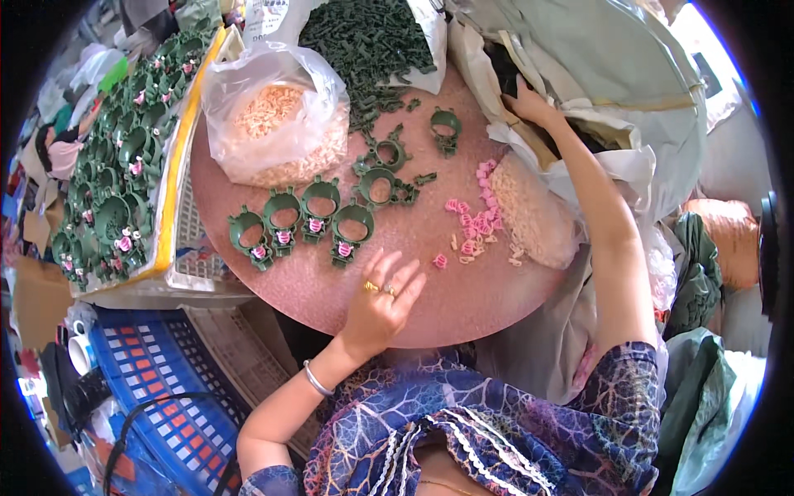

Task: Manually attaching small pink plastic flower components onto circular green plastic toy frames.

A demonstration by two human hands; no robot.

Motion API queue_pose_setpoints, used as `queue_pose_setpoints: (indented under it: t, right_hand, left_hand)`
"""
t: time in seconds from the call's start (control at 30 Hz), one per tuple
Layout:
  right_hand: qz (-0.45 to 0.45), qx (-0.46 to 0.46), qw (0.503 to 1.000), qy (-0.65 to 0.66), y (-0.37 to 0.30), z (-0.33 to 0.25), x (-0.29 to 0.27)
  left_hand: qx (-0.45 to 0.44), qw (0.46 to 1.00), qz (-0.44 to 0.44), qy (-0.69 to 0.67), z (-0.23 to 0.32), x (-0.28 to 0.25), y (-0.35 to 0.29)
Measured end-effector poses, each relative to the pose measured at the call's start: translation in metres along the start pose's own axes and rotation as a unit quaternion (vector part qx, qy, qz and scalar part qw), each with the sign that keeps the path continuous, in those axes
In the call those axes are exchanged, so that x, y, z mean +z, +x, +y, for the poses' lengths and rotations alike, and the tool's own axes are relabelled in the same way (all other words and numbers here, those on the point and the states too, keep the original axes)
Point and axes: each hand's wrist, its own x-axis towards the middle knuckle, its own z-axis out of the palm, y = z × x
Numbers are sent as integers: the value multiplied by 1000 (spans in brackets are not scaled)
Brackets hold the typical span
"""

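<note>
My left hand (382,304) hovers over or rests on the near part of the round pinkish table, fingers apart and nothing in them. Just beyond it stands a row of several dark green plastic ring-shaped pieces (353,230), each with a small pink-and-white part on its lower end. More green rings without pink parts (378,187) lie farther back, one off by itself (446,131). My right hand (529,105) reaches into the mouth of a large pale sack (616,91) at the far right; its fingertips are hidden there. Small pink pieces (475,223) are scattered right of centre.
A clear bag of cream-coloured bits (289,136) stands at the table's far left, beside a heap of small dark green parts (364,50). Cream bits (529,217) are piled at right. A yellow-edged tray (184,124) of finished-looking green pieces and a blue basket (157,380) flank the left.
</note>
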Motion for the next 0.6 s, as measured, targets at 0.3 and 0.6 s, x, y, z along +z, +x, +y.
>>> queue_pose_setpoints:
  t: [0.3, 0.6]
  right_hand:
    - [105, 90, 982, 131, 50, -37, 53]
    - [182, 73, 968, 158, 109, 49, 72]
  left_hand:
    - [-52, 996, 65, 5, 9, -3, -18]
    - [-25, 997, 70, -13, 12, 3, -4]
